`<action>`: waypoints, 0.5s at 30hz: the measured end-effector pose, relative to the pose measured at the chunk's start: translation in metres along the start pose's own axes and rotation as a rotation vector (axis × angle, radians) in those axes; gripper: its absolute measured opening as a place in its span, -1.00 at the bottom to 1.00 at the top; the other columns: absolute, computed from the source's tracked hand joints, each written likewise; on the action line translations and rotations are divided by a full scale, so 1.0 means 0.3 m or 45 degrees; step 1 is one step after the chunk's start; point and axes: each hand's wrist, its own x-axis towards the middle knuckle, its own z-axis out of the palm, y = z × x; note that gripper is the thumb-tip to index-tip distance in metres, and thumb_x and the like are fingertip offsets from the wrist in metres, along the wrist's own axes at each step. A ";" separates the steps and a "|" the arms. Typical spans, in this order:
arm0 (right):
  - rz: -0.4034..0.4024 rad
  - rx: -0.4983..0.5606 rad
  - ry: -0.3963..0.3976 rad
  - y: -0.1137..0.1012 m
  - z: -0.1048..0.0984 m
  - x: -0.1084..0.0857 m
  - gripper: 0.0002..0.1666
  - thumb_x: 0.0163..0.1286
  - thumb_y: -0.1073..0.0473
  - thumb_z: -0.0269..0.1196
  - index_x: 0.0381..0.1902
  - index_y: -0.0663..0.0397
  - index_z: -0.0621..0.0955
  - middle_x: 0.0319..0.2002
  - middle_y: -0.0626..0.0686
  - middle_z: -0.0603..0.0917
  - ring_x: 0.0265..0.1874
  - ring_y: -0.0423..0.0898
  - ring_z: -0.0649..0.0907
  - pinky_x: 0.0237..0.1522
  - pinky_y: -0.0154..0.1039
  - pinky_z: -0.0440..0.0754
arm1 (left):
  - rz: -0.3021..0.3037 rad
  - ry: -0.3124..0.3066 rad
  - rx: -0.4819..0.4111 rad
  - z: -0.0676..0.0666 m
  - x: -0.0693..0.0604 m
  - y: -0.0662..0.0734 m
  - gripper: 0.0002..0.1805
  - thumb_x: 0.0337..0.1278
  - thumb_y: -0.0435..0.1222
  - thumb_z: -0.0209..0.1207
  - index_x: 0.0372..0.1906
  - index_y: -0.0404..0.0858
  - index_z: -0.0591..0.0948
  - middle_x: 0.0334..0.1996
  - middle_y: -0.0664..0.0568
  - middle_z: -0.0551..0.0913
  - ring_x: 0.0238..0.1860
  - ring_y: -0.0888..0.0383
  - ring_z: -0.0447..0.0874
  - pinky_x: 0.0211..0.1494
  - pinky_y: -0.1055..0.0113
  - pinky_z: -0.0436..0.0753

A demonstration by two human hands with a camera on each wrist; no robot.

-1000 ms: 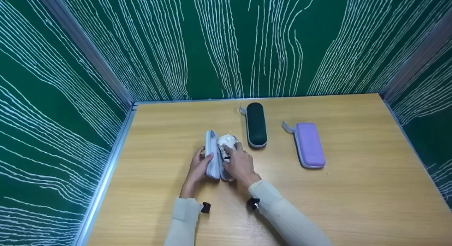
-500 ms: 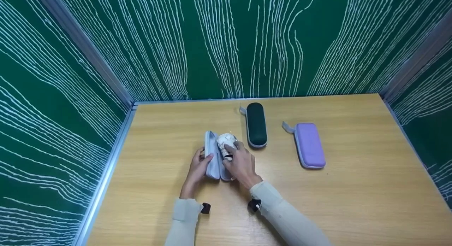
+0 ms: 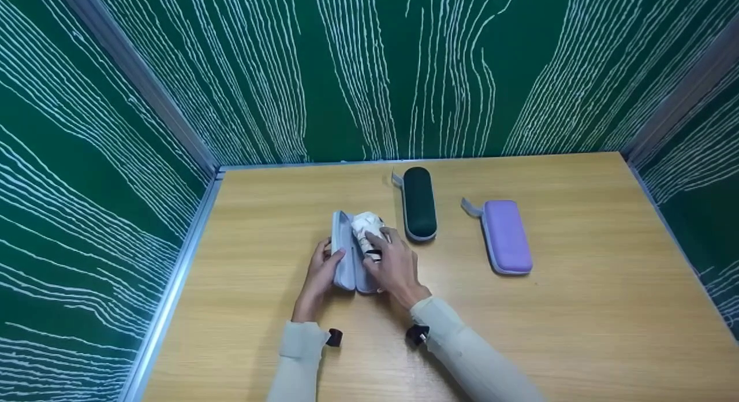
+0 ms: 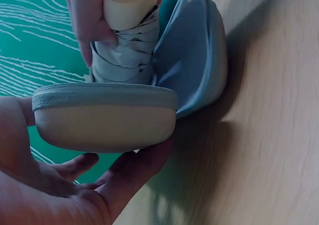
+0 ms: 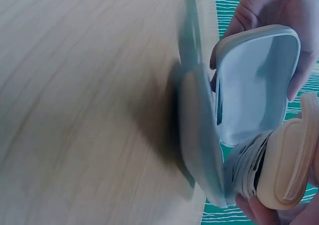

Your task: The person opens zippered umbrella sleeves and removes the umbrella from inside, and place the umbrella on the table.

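Note:
My left hand (image 3: 319,273) grips one half of an open zip case (image 3: 343,269), pale grey-blue inside, with the thumb over its rim. A compact folding umbrella (image 3: 364,226) with white, dark-marked fabric is held by my right hand (image 3: 397,266) over the case's other half. In the left wrist view, the umbrella (image 4: 122,60) shows its cream handle end and wrapped cloth. The right wrist view shows the bare lining of the held half (image 5: 254,85) and the umbrella's handle (image 5: 279,170) with a strap. How far the umbrella sits inside the case is partly hidden.
Behind and to the right, a dark green zip case (image 3: 420,204) lies closed on the wooden table (image 3: 589,309). Farther right is a closed purple case (image 3: 508,237). Both have grey loops. Green patterned walls (image 3: 358,73) border the table.
The umbrella has shifted slightly left and away from me, in my right hand. The open case and my left hand have moved a little left.

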 end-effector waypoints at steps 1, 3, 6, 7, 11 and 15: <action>0.002 0.017 -0.004 -0.001 -0.001 0.000 -0.45 0.18 0.12 0.46 0.18 -0.06 0.78 0.20 0.19 0.66 0.06 0.21 0.73 -0.04 0.15 0.74 | 0.001 0.003 0.003 -0.001 -0.002 0.002 -0.39 0.57 -0.27 0.07 0.55 -0.40 0.28 0.26 -0.41 0.53 0.22 -0.28 0.61 0.22 -0.04 0.64; 0.012 0.046 -0.019 -0.004 -0.004 0.002 -0.45 0.20 0.12 0.45 0.21 -0.07 0.77 0.22 0.19 0.64 0.10 0.21 0.72 0.02 0.15 0.73 | 0.000 0.015 0.004 -0.003 0.000 0.002 -0.39 0.56 -0.27 0.08 0.55 -0.39 0.28 0.26 -0.41 0.53 0.22 -0.29 0.61 0.21 -0.02 0.65; 0.027 0.077 -0.031 -0.005 -0.010 0.007 -0.44 0.24 0.13 0.44 0.24 -0.06 0.75 0.26 0.19 0.62 0.15 0.20 0.69 0.08 0.15 0.72 | -0.005 0.032 0.007 -0.008 0.005 0.000 -0.39 0.56 -0.26 0.09 0.55 -0.39 0.28 0.26 -0.40 0.53 0.23 -0.29 0.60 0.21 -0.02 0.64; 0.030 0.081 -0.027 -0.005 -0.011 0.008 -0.44 0.24 0.13 0.45 0.25 -0.06 0.75 0.26 0.19 0.62 0.15 0.19 0.69 0.07 0.15 0.73 | -0.004 0.038 0.009 -0.011 0.007 0.000 -0.39 0.56 -0.25 0.09 0.55 -0.39 0.29 0.26 -0.41 0.53 0.23 -0.30 0.59 0.22 -0.03 0.64; 0.029 0.075 0.012 0.004 -0.012 0.014 -0.43 0.22 0.15 0.47 0.24 -0.06 0.76 0.27 0.19 0.62 0.11 0.18 0.71 -0.04 0.15 0.75 | -0.010 0.056 0.012 -0.025 0.017 -0.001 -0.39 0.56 -0.25 0.09 0.55 -0.41 0.29 0.27 -0.42 0.52 0.24 -0.30 0.58 0.28 -0.08 0.61; 0.016 0.055 0.039 0.019 -0.006 0.017 -0.42 0.21 0.16 0.48 0.24 -0.05 0.76 0.27 0.20 0.62 0.09 0.21 0.72 -0.04 0.15 0.75 | -0.025 0.074 0.000 -0.047 0.022 0.002 -0.38 0.57 -0.24 0.09 0.55 -0.40 0.28 0.27 -0.41 0.50 0.23 -0.28 0.56 0.29 -0.09 0.59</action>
